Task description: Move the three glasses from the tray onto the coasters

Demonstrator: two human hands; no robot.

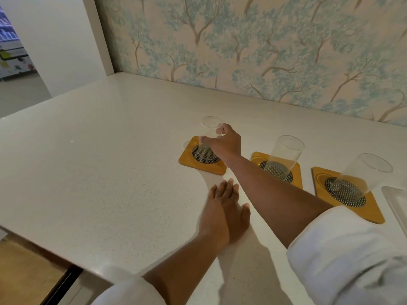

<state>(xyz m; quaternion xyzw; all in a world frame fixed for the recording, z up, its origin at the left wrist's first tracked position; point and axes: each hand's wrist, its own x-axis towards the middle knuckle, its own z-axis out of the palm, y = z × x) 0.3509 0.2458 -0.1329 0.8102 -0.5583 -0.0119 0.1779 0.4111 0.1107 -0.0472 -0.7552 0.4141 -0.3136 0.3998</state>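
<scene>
Three yellow coasters with dark mesh centres lie in a row on the white counter. My right hand (224, 142) grips a clear glass (208, 137) standing on the left coaster (187, 158). A second glass (285, 156) stands on the middle coaster (297, 172). A third glass (361, 177) stands on the right coaster (374, 213). My left hand (224, 210) rests flat on the counter in front of the left coaster, holding nothing. The clear tray (394, 201) shows only as a corner at the right edge.
The white counter (99, 161) reaches left to an edge with wooden floor below. A wall with tree-pattern wallpaper (264, 51) stands close behind the coasters. A white pillar (97, 34) rises at the back left corner.
</scene>
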